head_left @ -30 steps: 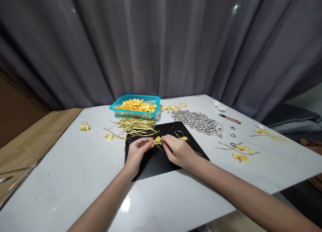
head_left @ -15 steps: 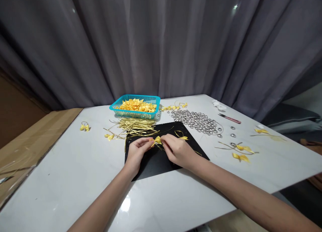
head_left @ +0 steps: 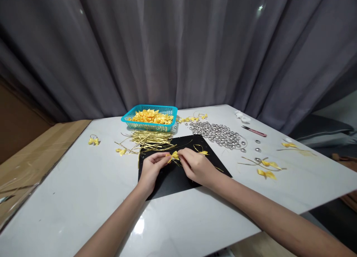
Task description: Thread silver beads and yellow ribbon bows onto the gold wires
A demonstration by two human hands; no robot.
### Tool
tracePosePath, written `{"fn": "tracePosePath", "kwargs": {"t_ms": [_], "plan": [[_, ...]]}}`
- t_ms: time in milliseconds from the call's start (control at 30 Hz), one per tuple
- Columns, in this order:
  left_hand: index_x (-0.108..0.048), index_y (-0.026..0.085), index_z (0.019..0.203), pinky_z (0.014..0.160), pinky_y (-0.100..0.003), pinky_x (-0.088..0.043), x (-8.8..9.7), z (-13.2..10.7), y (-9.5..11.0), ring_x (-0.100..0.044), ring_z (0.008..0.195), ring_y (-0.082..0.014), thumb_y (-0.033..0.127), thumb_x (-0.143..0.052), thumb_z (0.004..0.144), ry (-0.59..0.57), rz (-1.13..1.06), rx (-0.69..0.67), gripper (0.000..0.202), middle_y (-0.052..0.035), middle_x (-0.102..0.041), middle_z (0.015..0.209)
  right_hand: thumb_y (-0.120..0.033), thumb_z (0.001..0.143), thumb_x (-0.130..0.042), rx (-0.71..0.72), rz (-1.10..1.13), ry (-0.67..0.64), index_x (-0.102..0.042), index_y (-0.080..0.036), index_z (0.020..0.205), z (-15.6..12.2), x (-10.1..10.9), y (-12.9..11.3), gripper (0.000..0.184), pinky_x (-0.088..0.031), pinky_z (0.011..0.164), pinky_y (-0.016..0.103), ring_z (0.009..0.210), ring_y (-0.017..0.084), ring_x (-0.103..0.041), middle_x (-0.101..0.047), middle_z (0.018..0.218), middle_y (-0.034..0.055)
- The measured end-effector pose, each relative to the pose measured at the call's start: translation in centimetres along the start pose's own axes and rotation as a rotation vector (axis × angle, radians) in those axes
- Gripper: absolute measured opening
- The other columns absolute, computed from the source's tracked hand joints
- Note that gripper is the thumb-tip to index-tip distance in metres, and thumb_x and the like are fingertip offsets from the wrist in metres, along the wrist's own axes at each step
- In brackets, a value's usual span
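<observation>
Both my hands rest on a black mat (head_left: 173, 179) in the middle of a white table. My left hand (head_left: 152, 169) and my right hand (head_left: 196, 166) pinch a small yellow ribbon bow (head_left: 174, 156) between their fingertips, one from each side. A thin gold wire tie runs from the bow under my right hand. Another gold loop with a yellow bow (head_left: 201, 150) lies on the mat just behind my right hand.
A teal basket (head_left: 150, 117) of yellow bows stands behind a pile of gold wire ties (head_left: 150, 138). Silver bells (head_left: 217, 133) lie to the right, with a pink tool (head_left: 255, 131) and loose bows (head_left: 267, 168). A cardboard box (head_left: 30, 156) borders the table's left.
</observation>
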State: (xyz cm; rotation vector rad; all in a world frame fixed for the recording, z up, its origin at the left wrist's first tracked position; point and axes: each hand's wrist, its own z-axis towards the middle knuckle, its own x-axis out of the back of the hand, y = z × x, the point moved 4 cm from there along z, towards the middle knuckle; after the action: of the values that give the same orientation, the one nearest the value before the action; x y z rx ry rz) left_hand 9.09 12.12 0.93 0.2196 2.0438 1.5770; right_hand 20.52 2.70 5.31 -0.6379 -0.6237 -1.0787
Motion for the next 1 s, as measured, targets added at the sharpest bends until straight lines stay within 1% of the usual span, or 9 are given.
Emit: {"fn": "tracePosePath", "kwargs": {"t_ms": [500, 1000], "plan": [[-0.072, 0.013, 0.073, 0.065, -0.015, -0.049, -0.01, 0.1, -0.05, -0.063, 0.065, -0.0081, 0.027, -0.085, 0.047, -0.001, -0.016, 0.001, 0.032, -0.0028, -0.071, 0.071, -0.007, 0.086, -0.037, -0.021, -0.001, -0.014, -0.051, -0.012, 0.087, 0.02, -0.16, 0.11, 0.015, -0.045, 0.059, 0.025, 0.068, 0.016, -0.057, -0.057, 0.077, 0.0079], [-0.072, 0.013, 0.074, 0.065, -0.016, -0.049, 0.06, 0.15, -0.04, -0.063, 0.065, -0.0086, 0.025, -0.084, 0.048, -0.004, -0.011, -0.003, 0.031, -0.0036, -0.071, 0.072, -0.008, 0.087, -0.037, -0.016, 0.005, -0.013, -0.05, -0.012, 0.088, -0.03, -0.15, 0.12, 0.014, -0.045, 0.059, 0.026, 0.068, 0.016, -0.057, -0.057, 0.078, 0.0083]]}}
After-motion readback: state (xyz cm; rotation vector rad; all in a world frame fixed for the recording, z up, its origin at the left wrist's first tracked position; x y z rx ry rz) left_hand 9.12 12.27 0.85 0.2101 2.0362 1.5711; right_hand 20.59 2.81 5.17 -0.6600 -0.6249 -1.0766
